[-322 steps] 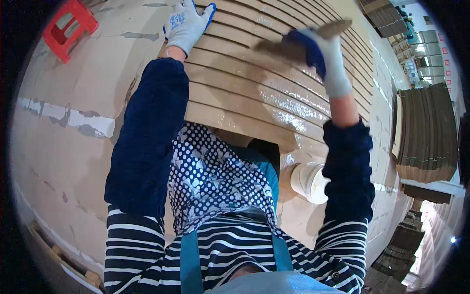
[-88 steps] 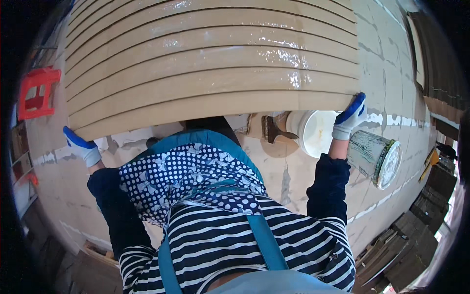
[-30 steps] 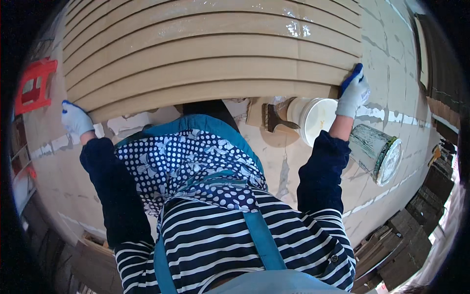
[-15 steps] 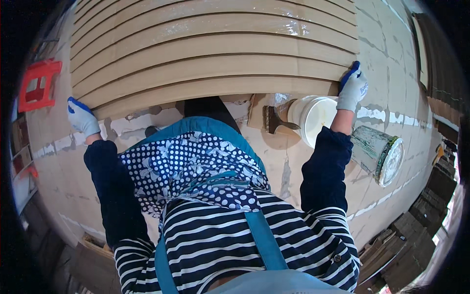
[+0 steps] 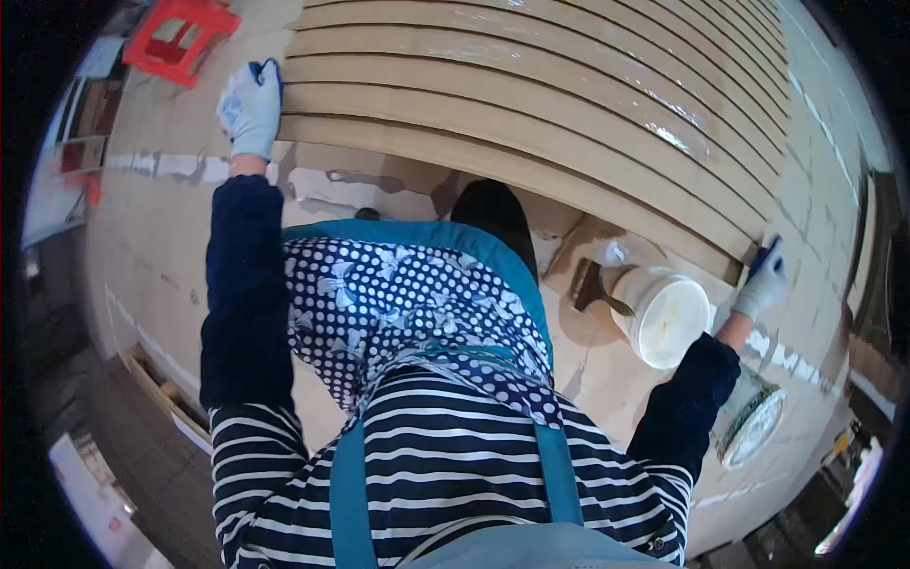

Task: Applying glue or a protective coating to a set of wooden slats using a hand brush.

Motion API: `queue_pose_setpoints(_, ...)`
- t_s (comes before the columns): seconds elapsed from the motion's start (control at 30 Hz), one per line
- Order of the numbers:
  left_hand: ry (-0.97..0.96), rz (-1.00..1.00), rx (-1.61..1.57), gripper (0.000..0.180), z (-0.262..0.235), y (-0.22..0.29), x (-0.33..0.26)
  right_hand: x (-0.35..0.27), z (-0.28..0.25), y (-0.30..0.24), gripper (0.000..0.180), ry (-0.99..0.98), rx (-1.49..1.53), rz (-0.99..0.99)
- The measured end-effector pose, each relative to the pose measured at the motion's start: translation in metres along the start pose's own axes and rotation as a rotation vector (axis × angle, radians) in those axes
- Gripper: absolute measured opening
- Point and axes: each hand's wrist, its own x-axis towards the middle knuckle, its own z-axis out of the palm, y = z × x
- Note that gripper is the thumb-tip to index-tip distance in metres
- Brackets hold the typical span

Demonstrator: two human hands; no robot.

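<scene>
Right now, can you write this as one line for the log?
left hand: grips left end of nearest board | right hand: grips right end | white bucket and brush: on floor, beside right hand

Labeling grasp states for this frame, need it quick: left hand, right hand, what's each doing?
Left hand: gloved, gripping the left end of the nearest cardboard strip.
Right hand: gloved, gripping the right end of the same strip.

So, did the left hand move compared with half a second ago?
Yes. The left hand has gone up from beside the apron to the near left corner of the board stack, closer to the red stool.
</scene>
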Motion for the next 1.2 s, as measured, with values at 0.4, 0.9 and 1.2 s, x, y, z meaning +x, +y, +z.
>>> queue_pose_setpoints(0.4, -0.203, -0.242, -0.369, 0.057, 0.052, -0.006, 0.01, -0.019, -0.01, -0.085, 0.045, 0.11, 0.384, 0.031)
queue_pose_setpoints(0.9, -0.618, -0.421, -0.706, 0.047, -0.033, -0.03, -0.044, -0.061, -0.034, -0.014, 0.052, -0.441, 0.522, 0.284)
queue_pose_setpoints(1.2, -0.573, -0.271, -0.68, 0.044, -0.08, -0.027, -0.014, -0.035, -0.058, 0.03, 0.036, -0.315, 0.979, -0.064)
